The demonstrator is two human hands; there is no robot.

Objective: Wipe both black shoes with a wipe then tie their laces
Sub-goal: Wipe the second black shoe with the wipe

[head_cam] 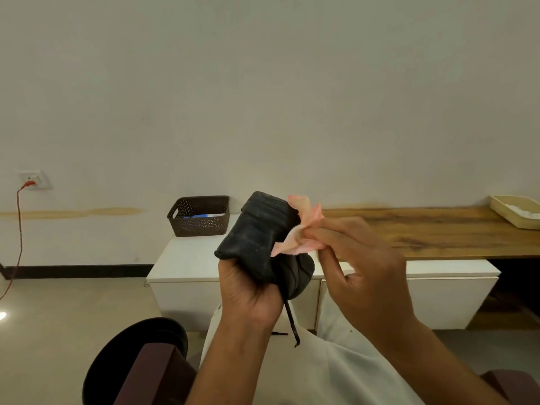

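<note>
From the head view, the left hand (248, 290) grips a black shoe (263, 241) from below, holding it up in the air in front of the person's chest with the sole side turned toward the camera, while the right hand (359, 258) pinches a crumpled pink wipe (298, 229) against the shoe's right edge. One lace (290, 320) hangs loose under the shoe, so tying looks not yet begun; the second shoe is not in sight here. The likeliest trouble, as I judge it, is that the thin wipe tears or bunches up under the fingertips, leaving patches unwiped; the grip on the shoe is one-handed and low, so a firm rub from the right could twist it out of the palm and drop it onto the lap. The dangling lace could also snag between the fingers. Behind the hands a low white cabinet (187, 258) carries a dark perforated basket (198, 216) with something blue and white inside, and to its right a wooden tabletop (438, 229) runs along the pale wall, bearing a shallow cream tray (511, 213) at the far end. A wall socket (32, 179) with a red cable (20, 229) sits to the left, above a shiny beige floor (58, 311); a dark round seat (131, 346) is near the person's left knee.
</note>
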